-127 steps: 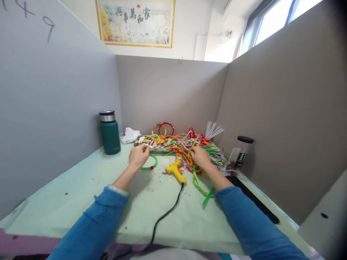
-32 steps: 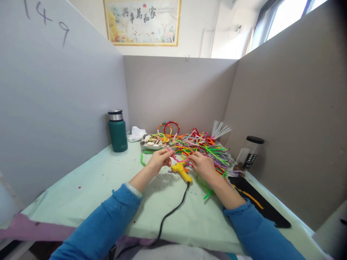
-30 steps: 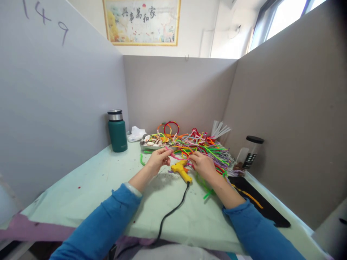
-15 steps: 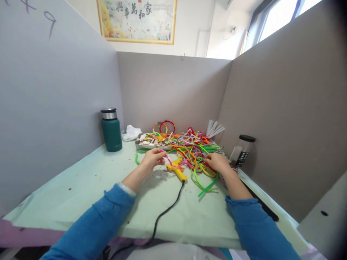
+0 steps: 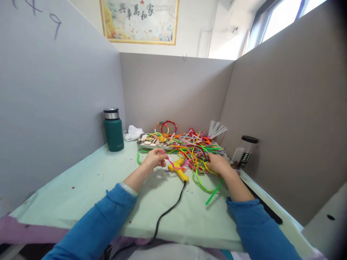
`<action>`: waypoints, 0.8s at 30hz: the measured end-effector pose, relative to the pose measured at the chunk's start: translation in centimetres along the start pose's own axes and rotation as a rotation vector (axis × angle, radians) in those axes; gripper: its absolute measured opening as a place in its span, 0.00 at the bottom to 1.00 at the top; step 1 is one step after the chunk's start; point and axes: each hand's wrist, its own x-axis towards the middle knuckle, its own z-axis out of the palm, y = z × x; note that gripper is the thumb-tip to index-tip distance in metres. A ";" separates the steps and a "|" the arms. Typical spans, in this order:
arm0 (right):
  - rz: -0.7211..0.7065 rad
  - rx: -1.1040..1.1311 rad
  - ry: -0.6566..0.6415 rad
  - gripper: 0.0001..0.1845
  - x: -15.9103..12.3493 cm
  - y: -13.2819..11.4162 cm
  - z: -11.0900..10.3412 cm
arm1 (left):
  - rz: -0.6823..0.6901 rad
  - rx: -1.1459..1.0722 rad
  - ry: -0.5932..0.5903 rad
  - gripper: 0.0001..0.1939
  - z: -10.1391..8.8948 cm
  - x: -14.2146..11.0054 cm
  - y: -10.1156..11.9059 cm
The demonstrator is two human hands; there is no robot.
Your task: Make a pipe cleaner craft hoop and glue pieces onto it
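Between the thumb and fingers of my left hand (image 5: 155, 159) is one end of a twisted pink pipe cleaner (image 5: 175, 167), which trails right across a yellow glue gun (image 5: 181, 172). My right hand (image 5: 217, 163) reaches into the right side of a tangled pile of coloured pipe cleaners (image 5: 193, 146). Its fingers are bent together among the strands, and what they pinch, if anything, is hidden. A bright green strip (image 5: 214, 192) sticks out below that hand toward me.
Behind the left hand lies a metal tray (image 5: 155, 147) of shells. Two decorated rings (image 5: 168, 127) lean near the back panel. White sticks (image 5: 216, 130), a green bottle (image 5: 114, 130), tissue (image 5: 133, 133) and a clear bottle (image 5: 247, 151) stand around. A black cord (image 5: 170, 209) runs toward me.
My right hand has shifted slightly within the pile, and the green strip below it has swung to a steeper angle. The left hand keeps its hold on the pink pipe cleaner.
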 end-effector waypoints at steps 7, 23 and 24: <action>0.129 0.027 0.084 0.20 -0.3 1.9 -1.3 | -0.031 -0.113 -0.110 0.14 -0.7 0.7 -0.7; -0.102 0.802 0.151 0.29 0.1 1.1 -0.9 | -0.045 -0.399 0.083 0.08 -0.9 0.7 0.2; -0.101 0.891 0.126 0.30 -0.1 0.8 -0.9 | -0.045 -0.399 0.086 0.08 -0.9 0.8 0.2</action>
